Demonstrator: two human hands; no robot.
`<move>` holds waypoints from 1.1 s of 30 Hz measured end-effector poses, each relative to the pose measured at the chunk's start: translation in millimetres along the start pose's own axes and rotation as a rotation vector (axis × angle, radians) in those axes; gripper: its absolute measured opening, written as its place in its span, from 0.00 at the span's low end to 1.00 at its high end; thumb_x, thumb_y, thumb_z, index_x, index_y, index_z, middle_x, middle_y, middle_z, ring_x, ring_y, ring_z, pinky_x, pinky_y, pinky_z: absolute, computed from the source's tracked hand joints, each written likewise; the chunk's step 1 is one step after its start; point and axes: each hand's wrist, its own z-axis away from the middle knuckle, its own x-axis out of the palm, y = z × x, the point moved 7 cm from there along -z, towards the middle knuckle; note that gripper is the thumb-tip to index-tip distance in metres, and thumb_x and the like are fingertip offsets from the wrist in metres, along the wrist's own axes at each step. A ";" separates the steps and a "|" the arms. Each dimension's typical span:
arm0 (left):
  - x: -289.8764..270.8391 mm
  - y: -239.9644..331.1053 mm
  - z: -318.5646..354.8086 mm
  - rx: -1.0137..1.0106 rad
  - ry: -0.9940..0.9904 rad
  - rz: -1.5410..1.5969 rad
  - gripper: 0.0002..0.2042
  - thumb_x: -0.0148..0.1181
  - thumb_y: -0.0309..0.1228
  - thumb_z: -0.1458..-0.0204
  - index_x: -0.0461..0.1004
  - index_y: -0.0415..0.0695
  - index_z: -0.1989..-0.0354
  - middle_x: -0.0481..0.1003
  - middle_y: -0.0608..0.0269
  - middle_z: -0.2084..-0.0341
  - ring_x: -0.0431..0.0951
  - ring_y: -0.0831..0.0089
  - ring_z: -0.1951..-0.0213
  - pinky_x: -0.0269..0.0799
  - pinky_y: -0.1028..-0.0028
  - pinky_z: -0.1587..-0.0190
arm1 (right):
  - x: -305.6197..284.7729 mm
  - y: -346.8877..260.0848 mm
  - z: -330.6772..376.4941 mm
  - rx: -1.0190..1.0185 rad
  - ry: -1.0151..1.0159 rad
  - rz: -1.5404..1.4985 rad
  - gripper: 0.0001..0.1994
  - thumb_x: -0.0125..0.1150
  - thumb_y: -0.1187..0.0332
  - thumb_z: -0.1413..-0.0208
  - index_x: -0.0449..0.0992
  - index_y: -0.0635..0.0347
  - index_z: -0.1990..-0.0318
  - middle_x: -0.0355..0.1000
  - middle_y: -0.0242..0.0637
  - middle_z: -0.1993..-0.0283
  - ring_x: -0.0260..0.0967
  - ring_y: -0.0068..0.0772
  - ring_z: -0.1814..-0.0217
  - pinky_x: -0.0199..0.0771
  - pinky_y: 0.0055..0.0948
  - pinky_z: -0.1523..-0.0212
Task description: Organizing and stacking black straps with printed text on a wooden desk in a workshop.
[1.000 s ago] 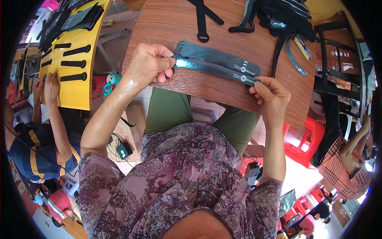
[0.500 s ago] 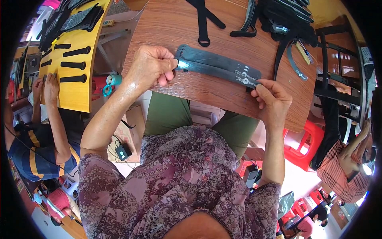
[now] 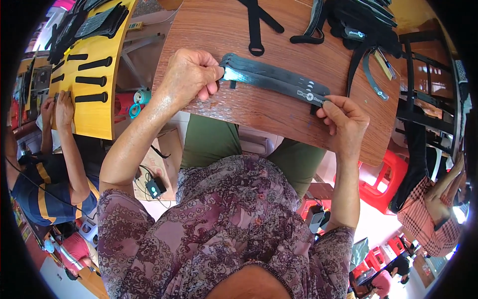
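A stack of flat black straps (image 3: pixel 274 79) lies lengthwise across the brown wooden table (image 3: pixel 279 114). The left hand (image 3: pixel 191 74) pinches the stack's near end between thumb and fingertips (image 3: pixel 211 92), where a bright glint shows just beyond the thumb. The right hand (image 3: pixel 343 119) grips the opposite end, fingertips curled over the strap's white-printed tip. Beyond the fingers of both hands, farther up the table, lie a loose looped strap (image 3: pixel 256 27) and a dark heap of more straps (image 3: pixel 363 22). Well to the left, a yellow table (image 3: pixel 94 107) carries rows of black straps.
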 end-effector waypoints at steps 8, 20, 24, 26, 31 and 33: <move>1.4 2.3 -1.3 -0.029 -0.003 -0.057 0.06 0.57 0.25 0.54 0.75 0.36 0.77 0.73 0.62 0.89 0.67 0.82 0.91 0.61 0.81 0.88 | -0.4 0.7 -3.4 0.016 0.003 0.012 0.06 0.58 0.77 0.50 0.76 0.69 0.65 0.74 0.36 0.76 0.66 0.15 0.80 0.58 0.11 0.83; 1.6 -1.1 -5.3 -0.049 -0.011 -0.031 0.06 0.58 0.25 0.54 0.75 0.36 0.77 0.73 0.61 0.88 0.67 0.82 0.91 0.61 0.81 0.88 | 2.9 -3.6 -3.0 -0.005 0.018 0.030 0.05 0.58 0.79 0.50 0.76 0.71 0.66 0.74 0.36 0.77 0.69 0.18 0.77 0.64 0.14 0.78; 2.4 -0.6 -5.8 -0.071 -0.019 -0.043 0.05 0.58 0.25 0.54 0.75 0.36 0.77 0.73 0.61 0.88 0.67 0.81 0.91 0.61 0.81 0.88 | 2.3 -1.4 -3.7 -0.005 0.026 0.043 0.05 0.58 0.79 0.50 0.76 0.71 0.66 0.74 0.36 0.76 0.69 0.18 0.77 0.65 0.14 0.78; 2.1 -0.2 -5.9 -0.063 -0.012 -0.055 0.05 0.57 0.25 0.54 0.75 0.36 0.77 0.73 0.60 0.88 0.67 0.81 0.91 0.61 0.81 0.89 | 2.6 -0.7 -4.0 -0.021 0.022 0.020 0.05 0.58 0.79 0.50 0.76 0.71 0.66 0.74 0.36 0.76 0.69 0.19 0.76 0.65 0.14 0.78; 2.3 1.8 -6.4 -0.074 -0.002 -0.075 0.05 0.57 0.25 0.55 0.75 0.36 0.77 0.73 0.60 0.88 0.67 0.81 0.91 0.61 0.80 0.89 | 2.8 -1.4 -3.7 -0.016 0.029 0.035 0.05 0.58 0.79 0.50 0.76 0.70 0.66 0.74 0.37 0.76 0.70 0.19 0.76 0.65 0.14 0.78; 2.4 2.4 -6.8 -0.068 -0.006 -0.079 0.05 0.57 0.25 0.55 0.75 0.35 0.77 0.73 0.60 0.88 0.68 0.80 0.91 0.61 0.80 0.89 | 1.9 -0.5 -3.9 -0.012 0.034 0.038 0.05 0.58 0.79 0.50 0.76 0.70 0.66 0.74 0.37 0.76 0.70 0.19 0.76 0.65 0.14 0.78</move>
